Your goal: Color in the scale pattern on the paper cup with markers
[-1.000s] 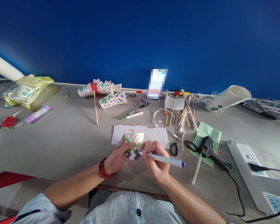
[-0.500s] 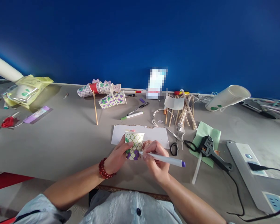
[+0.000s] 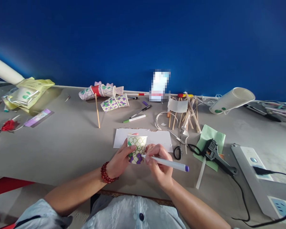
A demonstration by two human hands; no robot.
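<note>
My left hand (image 3: pixel 120 160), with a red bead bracelet at the wrist, is wrapped round a small paper cup (image 3: pixel 137 147) drawn with green scale lines and partly coloured purple and green. My right hand (image 3: pixel 160 165) pinches a white marker with a purple end (image 3: pixel 168 163), its tip against the cup's lower side. Both hands rest just above the grey table, in front of a white sheet of paper (image 3: pixel 157 137).
Scissors (image 3: pixel 181 147) and a black glue gun (image 3: pixel 214 152) on green paper lie to the right, then a power strip (image 3: pixel 259 178) with cables. Wooden sticks (image 3: pixel 186 113), decorated cups (image 3: pixel 102 93), pens (image 3: pixel 134 118) and a lying cup stack (image 3: pixel 231 100) sit behind.
</note>
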